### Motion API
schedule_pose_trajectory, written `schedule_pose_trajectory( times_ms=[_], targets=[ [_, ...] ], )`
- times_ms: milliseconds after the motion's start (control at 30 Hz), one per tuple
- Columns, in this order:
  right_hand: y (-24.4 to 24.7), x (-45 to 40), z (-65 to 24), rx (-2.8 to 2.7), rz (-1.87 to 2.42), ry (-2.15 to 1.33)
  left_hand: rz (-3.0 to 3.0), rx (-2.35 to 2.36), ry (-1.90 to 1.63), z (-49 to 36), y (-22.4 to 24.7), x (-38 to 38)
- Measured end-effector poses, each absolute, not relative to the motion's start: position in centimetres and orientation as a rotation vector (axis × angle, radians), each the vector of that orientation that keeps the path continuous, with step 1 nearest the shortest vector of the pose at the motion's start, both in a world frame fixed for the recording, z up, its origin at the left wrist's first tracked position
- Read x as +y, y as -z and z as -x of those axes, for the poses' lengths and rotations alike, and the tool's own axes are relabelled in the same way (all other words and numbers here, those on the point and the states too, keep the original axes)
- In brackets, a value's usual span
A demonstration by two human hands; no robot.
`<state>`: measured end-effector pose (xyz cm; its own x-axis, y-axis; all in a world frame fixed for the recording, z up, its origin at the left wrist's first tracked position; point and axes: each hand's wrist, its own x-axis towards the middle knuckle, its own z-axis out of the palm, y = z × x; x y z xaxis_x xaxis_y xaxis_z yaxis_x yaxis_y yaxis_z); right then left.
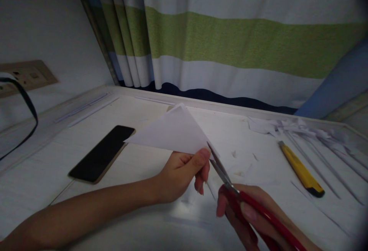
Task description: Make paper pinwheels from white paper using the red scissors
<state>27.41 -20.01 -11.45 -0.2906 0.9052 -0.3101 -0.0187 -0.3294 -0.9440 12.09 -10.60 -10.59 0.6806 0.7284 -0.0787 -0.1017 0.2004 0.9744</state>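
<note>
A white sheet of paper folded into a triangle [175, 130] is held above the table, its top corner pointing away. My left hand [186, 170] pinches its lower right part, thumb on top and fingers beneath. My right hand [253, 212] is wrapped round the red handles of a pair of scissors [227, 182]. The scissors' blades are slightly apart, with the paper's right edge between them, close to my left thumb.
A black phone [102, 153] lies on the white table [138, 174] at the left. At the right are a yellow cutter knife [301, 170], thin paper rolls [313, 155] and crumpled scraps [299, 126]. A striped curtain [218, 40] hangs behind; a dark cable [33, 109] hangs at the far left.
</note>
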Motion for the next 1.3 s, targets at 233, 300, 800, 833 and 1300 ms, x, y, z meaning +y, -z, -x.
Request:
schedule_pose_trajectory(
  times_ms=[233, 300, 800, 833, 1300],
  targets=[
    [11.5, -20.1, -27.4, -1.174, 1.275, -1.700, -1.233, 0.597, -0.626, -12.0, 10.9, -10.6],
    [11.5, -20.1, -27.5, -1.182, 1.275, -1.703, -1.227, 0.588, -0.622, -12.0, 10.9, -10.6],
    [11.0, -19.7, -27.0, -1.182, 1.240, -1.699, -1.231, 0.571, -0.621, -11.9, 11.3, -10.3],
    [11.0, -19.7, -26.9, -1.176, 1.240, -1.701, -1.231, 0.577, -0.620, -11.9, 11.3, -10.3],
    [11.3, -19.9, -26.5, -1.144, 1.243, -1.706, -1.207, 0.590, -0.609, -12.0, 11.5, -10.3]
  ],
)
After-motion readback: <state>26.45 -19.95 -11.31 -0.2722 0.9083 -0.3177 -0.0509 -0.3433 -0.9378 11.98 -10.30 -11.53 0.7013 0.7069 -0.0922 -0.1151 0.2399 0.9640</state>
